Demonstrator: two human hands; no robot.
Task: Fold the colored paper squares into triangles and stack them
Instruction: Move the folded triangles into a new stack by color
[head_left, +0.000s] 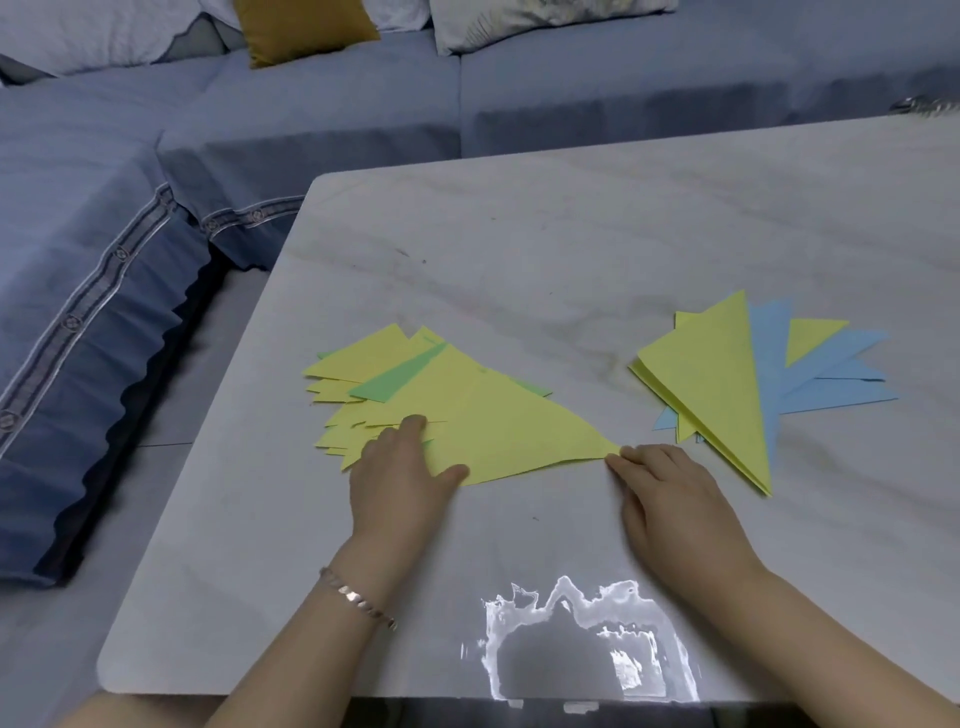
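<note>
Near us on the tabletop (291, 571), our left hand (400, 467) lies flat with straight fingers, pressing the yellow triangle (519, 436) onto the fanned pile of yellow and green paper (363, 364). Our right hand (670, 493), fingers relaxed, touches the triangle's sharp tip. Its long axis runs left to right. Farther right lies the stack of folded triangles (717, 384), which we judge nearer to the right hand.

Visible body parts: left hand (400, 478), right hand (675, 504) and both forearms (831, 639), bare over their whole visible length. Worn items: one bracelet (357, 597) on the left wrist. Type: slim metal chain. Construction: small flat links. Finish: pale and shiny, reflecting light along several links.
</note>
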